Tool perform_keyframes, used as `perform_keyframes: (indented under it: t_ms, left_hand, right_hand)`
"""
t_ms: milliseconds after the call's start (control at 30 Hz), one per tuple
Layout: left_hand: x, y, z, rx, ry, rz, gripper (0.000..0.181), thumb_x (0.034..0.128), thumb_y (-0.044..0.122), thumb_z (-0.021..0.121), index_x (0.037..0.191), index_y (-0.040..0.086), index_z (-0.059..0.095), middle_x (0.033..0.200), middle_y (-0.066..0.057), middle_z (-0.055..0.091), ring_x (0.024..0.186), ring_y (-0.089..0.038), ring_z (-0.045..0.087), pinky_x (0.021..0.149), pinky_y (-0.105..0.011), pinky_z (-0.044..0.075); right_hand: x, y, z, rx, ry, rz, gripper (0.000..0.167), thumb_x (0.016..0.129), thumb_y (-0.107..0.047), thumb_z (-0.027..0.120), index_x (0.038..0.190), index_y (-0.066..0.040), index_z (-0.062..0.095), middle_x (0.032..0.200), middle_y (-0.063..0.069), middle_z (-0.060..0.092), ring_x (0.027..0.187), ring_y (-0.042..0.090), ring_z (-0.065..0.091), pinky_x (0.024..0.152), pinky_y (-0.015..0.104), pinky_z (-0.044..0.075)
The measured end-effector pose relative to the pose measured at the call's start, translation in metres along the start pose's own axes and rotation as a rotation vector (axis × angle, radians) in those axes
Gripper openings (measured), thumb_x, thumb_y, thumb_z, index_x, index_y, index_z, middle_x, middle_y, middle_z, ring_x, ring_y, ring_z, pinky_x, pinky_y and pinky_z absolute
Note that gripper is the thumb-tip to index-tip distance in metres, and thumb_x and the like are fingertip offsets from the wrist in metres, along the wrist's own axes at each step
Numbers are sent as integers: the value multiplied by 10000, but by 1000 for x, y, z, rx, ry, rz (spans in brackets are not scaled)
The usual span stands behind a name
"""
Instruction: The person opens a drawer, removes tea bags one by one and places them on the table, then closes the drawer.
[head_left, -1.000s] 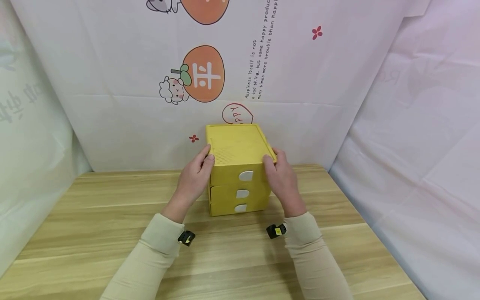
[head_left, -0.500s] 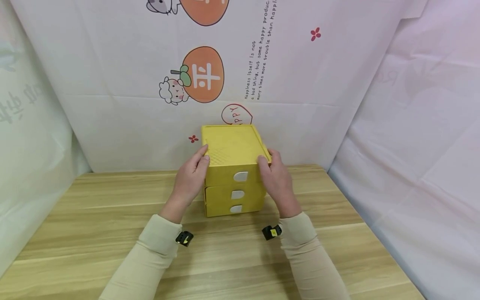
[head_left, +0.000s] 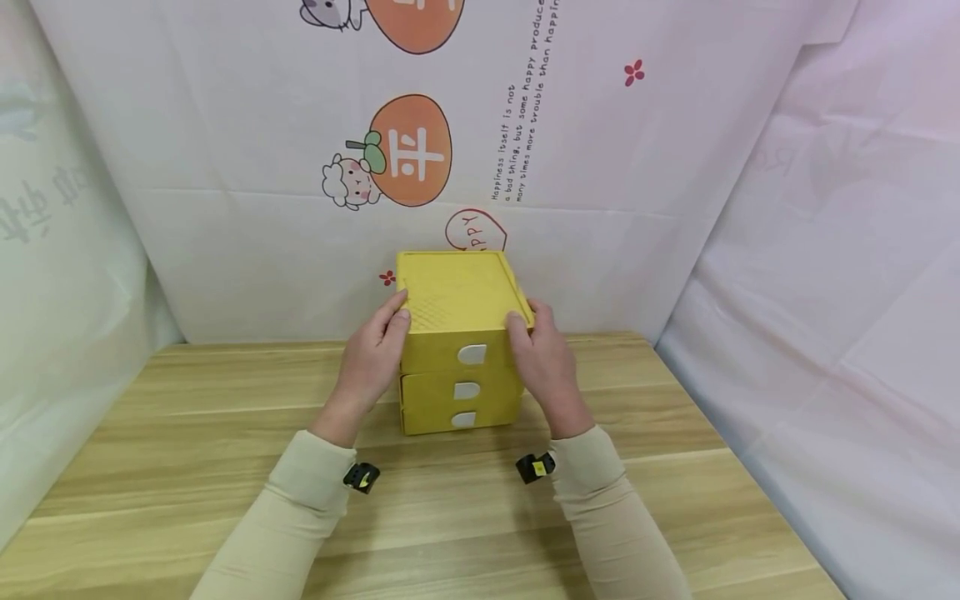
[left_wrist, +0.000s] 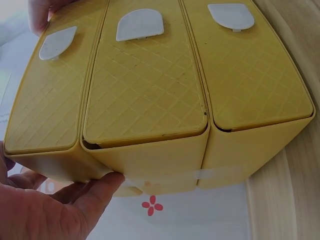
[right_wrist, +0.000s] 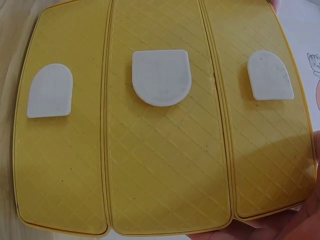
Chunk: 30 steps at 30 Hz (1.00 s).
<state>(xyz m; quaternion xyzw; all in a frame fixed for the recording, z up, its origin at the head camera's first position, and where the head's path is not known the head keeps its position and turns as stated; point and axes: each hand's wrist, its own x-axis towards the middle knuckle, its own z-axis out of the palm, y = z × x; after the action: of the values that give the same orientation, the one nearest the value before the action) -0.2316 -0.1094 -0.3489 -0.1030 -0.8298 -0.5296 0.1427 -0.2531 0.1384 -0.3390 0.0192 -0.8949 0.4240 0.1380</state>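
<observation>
A yellow desktop drawer box (head_left: 459, 292) stands on the wooden table, its front toward me. Three drawers are stacked in it, each with a white rounded pull tab, and all look closed. My left hand (head_left: 369, 354) grips the upper left side, thumb near the top front corner. On the opposite side my right hand (head_left: 546, 358) holds the upper right edge, with its thumb over the top. The left wrist view shows the drawer fronts (left_wrist: 145, 85) with crosshatched texture and the left hand's fingers along the side. Some right-hand fingers are hidden behind the box.
The wood-grain table (head_left: 225, 450) extends left, right and in front of the box. A white printed cloth (head_left: 585, 167) hangs just behind it. More white sheets (head_left: 840, 292) enclose both sides.
Both hands have shifted the drawer box a little to the left across the table, keeping their grip on its sides. The drawers look the same throughout.
</observation>
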Motion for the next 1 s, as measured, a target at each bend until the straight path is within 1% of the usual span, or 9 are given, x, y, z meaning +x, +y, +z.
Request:
perform_keyframes:
  t_ms: [200, 367, 500, 667, 833, 900, 967, 1000]
  left_hand:
    - [0, -3, -3, -3, 10, 4, 568, 1124, 488, 338, 1630, 238, 392, 1663, 27, 393, 1530, -250, 377, 1222, -510, 332]
    - [0, -6, -5, -1, 26, -7, 562, 1123, 493, 334, 1625, 250, 403, 1659, 37, 398, 1527, -248, 381, 1219, -509, 337]
    - [0, -7, -8, -3, 42, -17, 559, 1122, 494, 333, 1621, 253, 412, 1655, 37, 404, 1531, -246, 374, 1223, -505, 332]
    - [-1, -7, -12, -1, 49, -32, 561, 1118, 500, 329, 1619, 262, 414, 1654, 23, 407, 1533, -242, 369, 1216, -508, 340]
    - [-1, -9, -15, 3, 70, -47, 553, 1116, 497, 323, 1614, 278, 424, 1649, 9, 417, 1470, -251, 441, 1148, -492, 379]
    - [-1, -10, -17, 0, 79, -52, 550, 1115, 494, 322, 1611, 281, 430, 1647, 5, 420, 1389, -265, 487, 1087, -485, 386]
    - [0, -10, -18, -1, 89, -56, 546, 1114, 490, 323, 1607, 284, 438, 1643, 3, 426, 1328, -270, 502, 1063, -477, 387]
    - [0, -10, -18, -1, 95, -56, 545, 1115, 487, 323, 1605, 281, 442, 1642, 0, 429, 1326, -268, 503, 1063, -476, 388]
  right_hand:
    - [-1, -2, 5, -3, 9, -8, 656, 1041, -564, 350, 1549, -156, 426, 1285, 134, 667, 1023, 309, 625, 898, 507, 498]
    - [-1, -4, 9, -6, 18, -13, 658, 1035, -555, 356, 1546, -148, 430, 1300, 142, 667, 1030, 320, 627, 902, 521, 496]
    - [-2, -7, 12, -3, 6, -15, 674, 1036, -560, 357, 1560, -139, 413, 1339, 147, 655, 1064, 321, 629, 931, 533, 500]
    - [-2, -11, 15, -6, -9, -11, 688, 1038, -570, 353, 1570, -136, 396, 1348, 151, 645, 1062, 316, 627, 924, 525, 507]
    - [-2, -15, 19, -11, -10, -17, 705, 1036, -576, 346, 1576, -125, 388, 1377, 163, 636, 1075, 319, 626, 923, 534, 504]
    - [-2, -17, 21, -10, -6, -20, 708, 1033, -578, 347, 1572, -122, 392, 1371, 166, 639, 1067, 324, 627, 916, 535, 505]
    - [-3, -18, 23, -11, -5, -23, 712, 1032, -578, 345, 1570, -115, 393, 1369, 171, 642, 1059, 328, 629, 909, 530, 506]
    - [-3, -19, 23, -15, -5, -25, 713, 1032, -580, 341, 1568, -114, 394, 1365, 171, 644, 1053, 328, 630, 903, 525, 507]
